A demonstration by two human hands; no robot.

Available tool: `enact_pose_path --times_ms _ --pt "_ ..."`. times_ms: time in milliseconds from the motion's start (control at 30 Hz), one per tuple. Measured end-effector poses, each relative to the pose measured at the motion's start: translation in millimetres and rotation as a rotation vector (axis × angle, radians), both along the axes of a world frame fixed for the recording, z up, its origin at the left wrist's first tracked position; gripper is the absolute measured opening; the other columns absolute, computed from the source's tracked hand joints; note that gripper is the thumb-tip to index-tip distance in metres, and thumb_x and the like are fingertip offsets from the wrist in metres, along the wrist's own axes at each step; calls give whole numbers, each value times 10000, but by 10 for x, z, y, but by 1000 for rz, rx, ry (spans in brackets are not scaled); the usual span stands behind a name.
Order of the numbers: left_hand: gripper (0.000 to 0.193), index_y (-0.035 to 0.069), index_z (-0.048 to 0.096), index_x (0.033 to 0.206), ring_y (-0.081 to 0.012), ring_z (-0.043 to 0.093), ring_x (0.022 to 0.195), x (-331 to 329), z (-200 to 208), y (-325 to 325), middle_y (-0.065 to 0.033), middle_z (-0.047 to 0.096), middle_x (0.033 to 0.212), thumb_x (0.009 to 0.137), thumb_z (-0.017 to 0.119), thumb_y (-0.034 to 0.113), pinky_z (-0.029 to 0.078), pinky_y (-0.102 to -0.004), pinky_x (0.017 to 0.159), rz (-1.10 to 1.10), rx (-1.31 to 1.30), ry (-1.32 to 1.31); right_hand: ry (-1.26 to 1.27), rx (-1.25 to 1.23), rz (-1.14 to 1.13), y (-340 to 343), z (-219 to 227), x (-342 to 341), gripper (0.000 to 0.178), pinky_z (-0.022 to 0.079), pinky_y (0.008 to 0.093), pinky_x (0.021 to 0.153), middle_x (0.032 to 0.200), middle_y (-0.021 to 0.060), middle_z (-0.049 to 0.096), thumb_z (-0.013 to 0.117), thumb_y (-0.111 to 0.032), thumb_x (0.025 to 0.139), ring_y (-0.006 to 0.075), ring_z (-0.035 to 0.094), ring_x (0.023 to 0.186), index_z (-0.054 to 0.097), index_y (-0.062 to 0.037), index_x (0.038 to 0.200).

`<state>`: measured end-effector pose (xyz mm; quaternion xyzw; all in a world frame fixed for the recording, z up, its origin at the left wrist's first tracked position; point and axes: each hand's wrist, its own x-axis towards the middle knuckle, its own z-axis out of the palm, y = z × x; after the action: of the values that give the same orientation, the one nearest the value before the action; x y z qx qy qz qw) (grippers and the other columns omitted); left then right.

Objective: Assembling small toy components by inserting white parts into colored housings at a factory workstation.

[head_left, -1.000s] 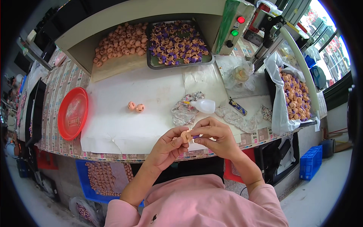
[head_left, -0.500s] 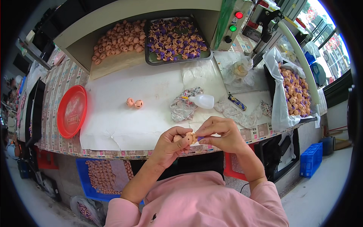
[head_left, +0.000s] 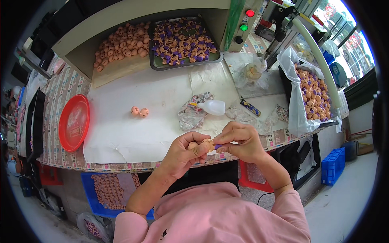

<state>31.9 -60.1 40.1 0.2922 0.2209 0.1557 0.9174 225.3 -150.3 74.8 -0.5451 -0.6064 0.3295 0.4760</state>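
Note:
Close to the table's front edge, my left hand (head_left: 181,153) is closed around a small peach-coloured doll head (head_left: 208,144). Another rounded peach piece (head_left: 193,145) shows between the same hand's fingers. My right hand (head_left: 242,143) pinches a small purple doll body (head_left: 217,146) against that head; where the two meet is partly covered by my fingertips. Two loose doll heads (head_left: 144,112) sit side by side on the white paper (head_left: 117,133), left of my hands. Beyond my hands, a white squeeze bottle (head_left: 214,107) lies on its side by a crumpled patterned cloth (head_left: 190,116).
At the back, a pile of heads (head_left: 125,42) adjoins a dark tray (head_left: 184,65) of purple bodies. A red basin (head_left: 74,123) stands left. On the right are a paper-lined bin (head_left: 292,117) of assembled pieces, a blue-wrapped tube (head_left: 250,107) and a lever press (head_left: 279,36).
The view has shifted slightly, so the table items appear a little farther left. Both hands keep their grip, with the purple body still held against the head.

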Motion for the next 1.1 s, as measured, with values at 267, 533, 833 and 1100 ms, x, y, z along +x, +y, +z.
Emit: enact_pose_path --times_ms 267,533,833,1100 --pt "224 43 550 1103 -125 641 773 -10 120 68 -71 636 958 899 624 96 546 -237 646 80 -94 -111 -693 552 -773 209 814 822 144 498 296 735 949 79 695 685 -45 807 165 652 842 696 -84 946" --pt "281 32 523 1190 -157 658 868 13 247 32 -116 607 1082 937 573 142 573 -271 750 91 -117 -171 -856 1154 -709 1082 2415 1886 311 455 266 785 897 69 632 586 -251 917 172 602 877 647 -7 1099" --pt "293 38 541 1186 -177 625 935 -283 123 188 -115 597 1124 918 603 139 532 -255 697 158 -76 -177 -912 687 -1026 696 1504 1779 266 487 295 723 840 122 676 635 -279 878 214 628 729 698 -33 957" --pt "285 51 544 1165 -182 631 953 -58 313 291 -82 590 1100 899 626 111 567 -254 745 205 -10 -68 -735 64 -796 383 9 1914 382 470 372 899 1157 176 626 679 -80 782 304 599 1067 618 -30 1155"
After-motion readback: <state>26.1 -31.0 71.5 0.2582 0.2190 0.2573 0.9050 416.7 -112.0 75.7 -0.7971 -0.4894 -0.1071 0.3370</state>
